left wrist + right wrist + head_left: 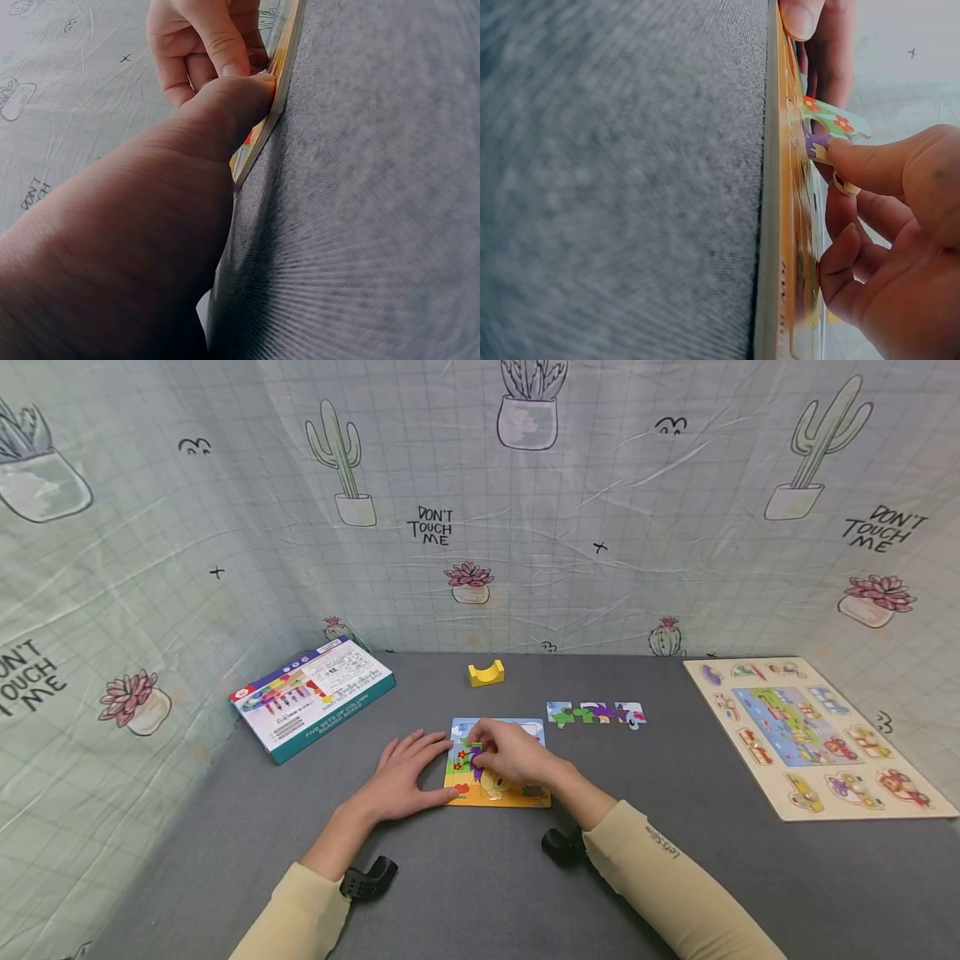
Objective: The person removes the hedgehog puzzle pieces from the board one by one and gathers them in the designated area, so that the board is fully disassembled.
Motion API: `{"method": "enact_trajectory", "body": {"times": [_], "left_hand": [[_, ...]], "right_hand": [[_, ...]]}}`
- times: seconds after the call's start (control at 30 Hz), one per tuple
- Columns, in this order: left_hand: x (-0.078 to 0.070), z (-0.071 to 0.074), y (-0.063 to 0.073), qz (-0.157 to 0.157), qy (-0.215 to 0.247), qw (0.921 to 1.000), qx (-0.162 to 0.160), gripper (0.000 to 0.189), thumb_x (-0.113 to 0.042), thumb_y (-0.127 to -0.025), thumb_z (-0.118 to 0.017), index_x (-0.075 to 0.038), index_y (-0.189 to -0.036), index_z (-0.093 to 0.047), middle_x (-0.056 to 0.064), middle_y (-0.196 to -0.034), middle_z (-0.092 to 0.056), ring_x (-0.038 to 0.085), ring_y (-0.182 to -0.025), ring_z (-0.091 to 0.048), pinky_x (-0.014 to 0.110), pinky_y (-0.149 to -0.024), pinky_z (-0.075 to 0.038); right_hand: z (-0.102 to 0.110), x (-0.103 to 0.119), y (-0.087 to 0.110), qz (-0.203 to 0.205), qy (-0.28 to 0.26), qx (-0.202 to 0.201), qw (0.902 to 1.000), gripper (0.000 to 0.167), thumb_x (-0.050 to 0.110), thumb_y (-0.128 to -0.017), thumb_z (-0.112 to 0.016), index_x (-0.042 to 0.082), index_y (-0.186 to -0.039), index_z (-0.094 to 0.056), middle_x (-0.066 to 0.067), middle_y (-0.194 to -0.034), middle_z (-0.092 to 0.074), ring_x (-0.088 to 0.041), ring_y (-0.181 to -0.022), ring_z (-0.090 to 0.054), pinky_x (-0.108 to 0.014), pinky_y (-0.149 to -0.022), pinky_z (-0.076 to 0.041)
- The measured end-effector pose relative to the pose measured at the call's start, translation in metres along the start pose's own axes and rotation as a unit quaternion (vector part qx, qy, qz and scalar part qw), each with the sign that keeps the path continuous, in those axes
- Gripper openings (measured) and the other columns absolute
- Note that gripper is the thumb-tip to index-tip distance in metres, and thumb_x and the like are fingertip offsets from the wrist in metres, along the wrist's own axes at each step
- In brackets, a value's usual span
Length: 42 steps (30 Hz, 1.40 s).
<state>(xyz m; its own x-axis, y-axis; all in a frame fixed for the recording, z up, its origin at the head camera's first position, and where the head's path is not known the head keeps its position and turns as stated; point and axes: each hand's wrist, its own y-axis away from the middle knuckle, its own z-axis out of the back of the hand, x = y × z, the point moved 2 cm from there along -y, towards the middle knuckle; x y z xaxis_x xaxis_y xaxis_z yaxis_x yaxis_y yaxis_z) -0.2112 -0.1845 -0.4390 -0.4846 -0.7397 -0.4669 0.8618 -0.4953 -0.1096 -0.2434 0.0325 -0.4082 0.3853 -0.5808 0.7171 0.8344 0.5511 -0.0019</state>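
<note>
A jigsaw puzzle board (517, 802) with an orange lower part and a blue top lies flat on the table. My right hand (513, 752) pinches a puzzle piece (829, 120) between thumb and index finger; it shows red flowers, green and purple. In the right wrist view the piece is tilted up from the board's face. My left hand (401, 781) rests at the board's left edge with fingers spread, its thumb touching the lower left corner. Right of the board lie several joined puzzle pieces (596, 713) in a row, green and purple.
A yellow arched block (486, 673) stands behind the board. At the back left lies a flat box (315, 697) with a teal side. A wooden puzzle board (765, 777) with vehicle pictures lies at the right. Printed cloth (562, 585) hangs around the grey table (480, 893).
</note>
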Motion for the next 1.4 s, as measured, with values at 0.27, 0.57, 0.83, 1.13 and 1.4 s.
{"method": "enact_trajectory", "body": {"times": [0.27, 0.57, 0.83, 1.13, 1.4], "left_hand": [[-0.0008, 0.0009, -0.0002, -0.001, 0.001, 1.0000, -0.001, 0.076, -0.056, -0.089, -0.070, -0.017, -0.150, -0.050, 0.006, -0.158, -0.040, 0.036, -0.148, -0.023, 0.063, -0.116, -0.009], [-0.0007, 0.0004, -0.0010, 0.002, -0.003, 1.0000, -0.003, 0.076, -0.058, -0.088, -0.069, -0.017, -0.150, -0.051, 0.007, -0.157, -0.041, 0.036, -0.147, -0.025, 0.063, -0.115, -0.010], [-0.0022, 0.0012, -0.0003, 0.000, 0.001, 1.0000, -0.005, 0.077, -0.056, -0.088, -0.070, -0.016, -0.150, -0.050, 0.007, -0.156, -0.041, 0.038, -0.148, -0.024, 0.063, -0.115, -0.009], [-0.0014, 0.0007, -0.0001, 0.001, -0.003, 1.0000, -0.006, 0.077, -0.057, -0.088, -0.070, -0.015, -0.149, -0.051, 0.007, -0.156, -0.042, 0.038, -0.148, -0.023, 0.063, -0.115, -0.009], [-0.0014, 0.0011, -0.0006, 0.008, -0.006, 0.9999, -0.001, 0.077, -0.058, -0.088, -0.069, -0.014, -0.150, -0.051, 0.007, -0.157, -0.041, 0.037, -0.149, -0.022, 0.063, -0.116, -0.008]], "right_hand": [[0.0000, -0.0002, -0.0001, 0.003, -0.007, 0.002, 1.0000, 0.012, 0.007, -0.097, -0.069, 0.010, -0.107, -0.063, 0.003, -0.088, -0.063, -0.015, -0.075, -0.056, -0.032, -0.073, -0.047], [-0.0002, 0.0008, -0.0003, -0.006, -0.010, 0.002, 0.9999, 0.009, 0.008, -0.099, -0.066, 0.009, -0.107, -0.063, 0.002, -0.088, -0.063, -0.016, -0.074, -0.055, -0.032, -0.072, -0.047], [-0.0003, 0.0015, -0.0002, -0.014, -0.011, 0.002, 0.9998, 0.007, 0.008, -0.101, -0.062, 0.010, -0.108, -0.063, 0.002, -0.089, -0.063, -0.016, -0.074, -0.055, -0.032, -0.071, -0.046], [-0.0021, -0.0004, -0.0008, -0.012, -0.013, -0.006, 0.9998, 0.006, 0.008, -0.101, -0.062, 0.009, -0.107, -0.063, 0.001, -0.086, -0.061, -0.016, -0.070, -0.053, -0.031, -0.068, -0.045], [-0.0034, 0.0011, -0.0015, -0.019, -0.011, -0.016, 0.9996, 0.006, 0.008, -0.101, -0.061, 0.008, -0.107, -0.064, 0.000, -0.084, -0.061, -0.016, -0.069, -0.053, -0.030, -0.065, -0.045]]}}
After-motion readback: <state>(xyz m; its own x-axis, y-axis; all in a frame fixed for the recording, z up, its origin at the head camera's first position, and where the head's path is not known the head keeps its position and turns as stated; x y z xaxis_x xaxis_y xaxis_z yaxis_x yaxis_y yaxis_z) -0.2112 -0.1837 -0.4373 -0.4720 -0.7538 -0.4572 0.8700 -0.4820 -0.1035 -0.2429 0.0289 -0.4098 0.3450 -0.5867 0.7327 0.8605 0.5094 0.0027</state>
